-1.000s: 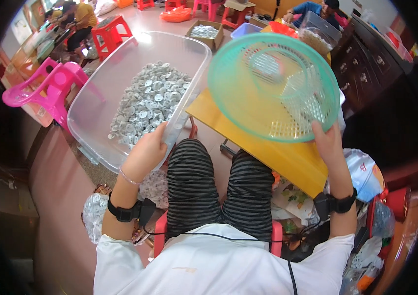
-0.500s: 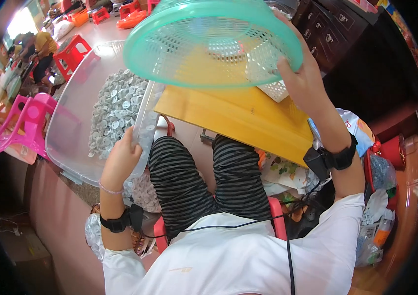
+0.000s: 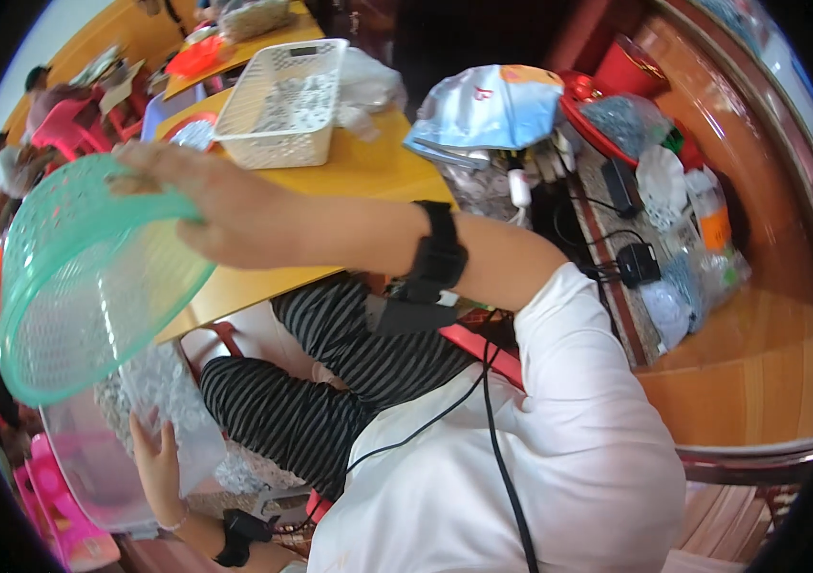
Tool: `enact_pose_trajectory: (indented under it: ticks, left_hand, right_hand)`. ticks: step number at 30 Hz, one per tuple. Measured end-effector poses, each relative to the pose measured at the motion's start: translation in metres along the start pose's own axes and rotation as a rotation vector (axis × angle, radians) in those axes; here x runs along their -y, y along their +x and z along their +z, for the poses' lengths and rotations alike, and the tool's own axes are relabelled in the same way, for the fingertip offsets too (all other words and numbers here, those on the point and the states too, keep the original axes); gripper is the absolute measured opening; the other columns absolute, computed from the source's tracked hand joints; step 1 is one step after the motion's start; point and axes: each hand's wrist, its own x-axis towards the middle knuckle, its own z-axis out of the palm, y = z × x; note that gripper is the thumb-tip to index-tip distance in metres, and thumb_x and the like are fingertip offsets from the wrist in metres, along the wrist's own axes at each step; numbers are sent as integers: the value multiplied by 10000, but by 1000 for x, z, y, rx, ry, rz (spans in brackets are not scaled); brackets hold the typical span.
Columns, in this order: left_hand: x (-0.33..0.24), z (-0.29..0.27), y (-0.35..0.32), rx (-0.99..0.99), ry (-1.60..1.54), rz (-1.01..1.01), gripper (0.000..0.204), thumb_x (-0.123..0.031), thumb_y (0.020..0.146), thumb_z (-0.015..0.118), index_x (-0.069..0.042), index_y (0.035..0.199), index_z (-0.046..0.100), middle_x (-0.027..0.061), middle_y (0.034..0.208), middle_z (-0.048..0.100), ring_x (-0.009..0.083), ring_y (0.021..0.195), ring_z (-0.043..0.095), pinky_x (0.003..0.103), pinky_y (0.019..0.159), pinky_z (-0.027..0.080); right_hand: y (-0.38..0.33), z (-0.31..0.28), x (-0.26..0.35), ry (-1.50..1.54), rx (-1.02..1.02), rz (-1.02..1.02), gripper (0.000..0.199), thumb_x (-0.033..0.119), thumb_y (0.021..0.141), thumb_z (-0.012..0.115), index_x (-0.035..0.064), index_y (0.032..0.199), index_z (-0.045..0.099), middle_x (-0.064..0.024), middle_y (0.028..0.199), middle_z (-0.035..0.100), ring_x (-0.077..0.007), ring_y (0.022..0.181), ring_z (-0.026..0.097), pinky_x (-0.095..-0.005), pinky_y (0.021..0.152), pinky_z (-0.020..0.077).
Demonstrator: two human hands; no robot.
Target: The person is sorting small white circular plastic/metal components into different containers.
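My right hand (image 3: 239, 215) holds a green plastic basket (image 3: 72, 320) by its rim. The basket is tilted on its side, with perforated walls, and hangs above a clear plastic bin (image 3: 91, 482). Small grey-white plastic pieces (image 3: 163, 387) lie in that bin, partly hidden behind the green basket. Low on the left, my left hand (image 3: 158, 468) is in front of the bin with its fingers stretched upward and apart. Nothing shows in it.
On the yellow table (image 3: 392, 162) stands a white basket (image 3: 278, 148) of small pieces beside a clear plastic bag (image 3: 368, 81). A blue-white bag (image 3: 488, 105) sits to its right. Chargers, cables and a red bucket (image 3: 628, 67) are farther right. A pink stool (image 3: 67, 516) stands beyond the bin.
The view has swung right. My right hand has brought the green basket from over the table to above the bin, tipping it sideways. My left hand has let go of the bin's edge.
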Motion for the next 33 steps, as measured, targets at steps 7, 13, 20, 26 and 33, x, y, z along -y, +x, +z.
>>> enact_pose_trajectory:
  ticks: [7,13,20,26,33]
  left_hand:
    - [14,-4,8,-91,48,303,561,-73,873,511,42,1333,212,196,1262,413,227,1091,474,324,891,398]
    - [7,-5,-2,-320,-60,521,507,-145,917,442,-56,1364,221,162,1317,379,274,1140,453,366,885,420]
    - [-58,56,-30,-412,-903,372,475,-150,919,431,-72,1354,255,157,1346,347,315,1163,434,416,892,432]
    - [-52,41,-28,-349,-816,308,472,-157,906,446,-84,1347,294,141,1377,302,311,1174,422,427,885,437]
    - [-51,35,-31,-524,-839,349,393,-101,886,450,-4,1264,401,155,1320,344,313,1175,402,412,982,365]
  right_hand:
    - [-21,7,6,180,-31,91,643,-67,681,473,-11,1293,285,-190,1241,441,-332,1186,387,-384,1004,307]
    - [-27,-1,21,376,23,235,654,-38,688,500,-24,1302,274,-227,1236,414,-361,1174,386,-378,995,313]
    - [-62,-27,39,326,200,248,669,91,768,562,-41,1327,219,-253,1263,375,-354,1209,353,-371,1010,293]
    - [-126,-127,40,-93,98,431,451,210,859,548,30,1251,418,-124,1228,463,-215,1128,453,-324,943,373]
    - [-318,-277,96,-1504,-154,1572,554,306,719,641,54,1182,474,-192,1202,471,-342,1130,423,-433,956,333]
